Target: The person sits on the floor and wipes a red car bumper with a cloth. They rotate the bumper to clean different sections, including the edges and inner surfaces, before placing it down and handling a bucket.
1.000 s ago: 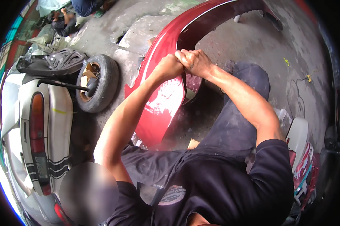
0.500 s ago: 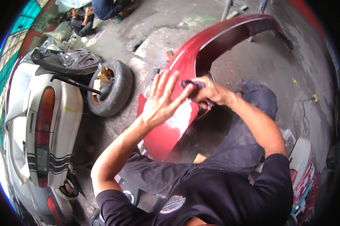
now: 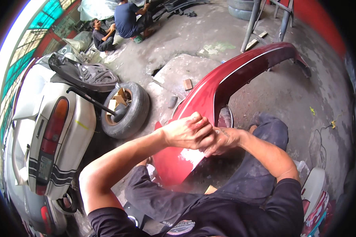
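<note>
Both my hands are brought together in front of me, knuckles close, over a red car bumper [image 3: 209,89]. My left hand [image 3: 190,131] is closed with curled fingers and presses against my right hand [image 3: 224,140], which is also closed. Whatever lies between them is hidden; the dark rag from the earlier frame does not show. The long curved bumper reaches from between my legs toward the far right. A whitish patch [image 3: 190,155] shows on its near end, just below my hands.
At the left lie a white car rear part [image 3: 81,132] with a tail light and a tyre [image 3: 140,108] holding scraps. Metal stand legs [image 3: 250,31] are beyond the bumper. Two people [image 3: 126,19] crouch at the far left. A thin cable [image 3: 322,142] lies at the right.
My left hand was spread open beside the right, which gripped a dark rag. Now the left has closed and met the right, hiding the rag. The view has tilted up slightly.
</note>
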Demonstrator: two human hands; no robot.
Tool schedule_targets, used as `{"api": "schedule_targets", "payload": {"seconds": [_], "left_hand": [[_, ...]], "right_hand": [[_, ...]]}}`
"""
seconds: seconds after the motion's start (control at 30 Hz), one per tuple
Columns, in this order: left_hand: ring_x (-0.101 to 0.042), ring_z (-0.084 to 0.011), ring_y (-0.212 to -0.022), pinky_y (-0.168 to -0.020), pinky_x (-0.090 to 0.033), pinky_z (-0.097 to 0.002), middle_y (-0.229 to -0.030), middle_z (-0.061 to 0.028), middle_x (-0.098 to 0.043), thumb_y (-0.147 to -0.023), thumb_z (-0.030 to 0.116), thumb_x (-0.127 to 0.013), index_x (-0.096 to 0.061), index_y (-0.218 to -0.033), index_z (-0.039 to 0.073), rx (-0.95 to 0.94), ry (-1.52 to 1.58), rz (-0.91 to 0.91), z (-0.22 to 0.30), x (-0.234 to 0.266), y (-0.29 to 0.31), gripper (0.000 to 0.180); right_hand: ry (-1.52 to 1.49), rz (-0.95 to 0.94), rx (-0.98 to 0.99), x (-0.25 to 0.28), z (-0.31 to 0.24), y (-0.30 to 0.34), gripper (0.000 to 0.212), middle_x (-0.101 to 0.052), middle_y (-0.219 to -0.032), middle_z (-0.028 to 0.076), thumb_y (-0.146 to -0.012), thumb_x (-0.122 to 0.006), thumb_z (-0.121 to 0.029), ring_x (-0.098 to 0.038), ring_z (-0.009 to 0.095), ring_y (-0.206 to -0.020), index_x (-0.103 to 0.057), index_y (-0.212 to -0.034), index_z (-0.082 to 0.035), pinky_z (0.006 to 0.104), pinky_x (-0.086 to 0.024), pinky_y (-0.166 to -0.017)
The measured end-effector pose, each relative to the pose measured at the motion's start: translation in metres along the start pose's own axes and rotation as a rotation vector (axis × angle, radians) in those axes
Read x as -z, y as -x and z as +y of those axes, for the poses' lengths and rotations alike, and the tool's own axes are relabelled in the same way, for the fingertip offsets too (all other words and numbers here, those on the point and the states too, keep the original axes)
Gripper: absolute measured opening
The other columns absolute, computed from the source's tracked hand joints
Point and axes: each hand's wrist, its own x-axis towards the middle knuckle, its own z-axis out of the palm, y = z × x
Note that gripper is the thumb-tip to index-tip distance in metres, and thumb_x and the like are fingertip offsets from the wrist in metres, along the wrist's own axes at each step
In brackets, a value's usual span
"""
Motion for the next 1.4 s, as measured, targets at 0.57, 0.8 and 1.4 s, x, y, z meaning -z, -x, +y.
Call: {"api": "schedule_targets", "payload": {"seconds": [0.57, 0.8, 1.4], "left_hand": [[-0.071, -0.0311, -0.057, -0.053, -0.056, -0.0452, -0.064, -0.0123, -0.069, -0.081, 0.022, -0.07, -0.064, -0.082, 0.006, 0.814, 0.116, -0.397, 0.001, -0.114, 0.01, 0.017], [-0.069, -0.0387, -0.058, -0.058, -0.055, -0.0487, -0.06, -0.0204, -0.064, -0.083, 0.019, -0.065, -0.067, -0.065, 0.006, 1.146, 0.334, -0.18, 0.034, -0.112, 0.011, 0.023], [-0.048, -0.0102, -0.047, -0.042, -0.037, -0.0271, -0.059, 0.0003, -0.054, -0.074, 0.009, -0.08, -0.067, -0.076, 0.007, 1.607, 1.648, -0.319, 0.057, -0.085, 0.051, 0.013]], "right_hand": [[1.039, 0.912, 0.387, 0.059, 0.051, -0.047, 0.025, -0.069, -0.079, 0.026, -0.084, -0.069, -0.015, -0.07, 0.045, -0.08, -0.06, -0.102, -0.001, 0.0521, -0.056, -0.069], [1.498, 0.861, 0.326, 0.061, 0.054, -0.049, 0.012, -0.068, -0.069, 0.022, -0.096, -0.051, -0.012, -0.071, 0.041, -0.067, -0.056, -0.097, -0.002, 0.0533, -0.056, -0.062], [2.042, 0.542, 0.569, 0.038, 0.082, -0.054, 0.056, -0.062, -0.085, 0.011, -0.09, -0.062, -0.017, -0.068, 0.022, -0.067, -0.052, -0.143, -0.003, 0.0336, -0.057, -0.055]]}}
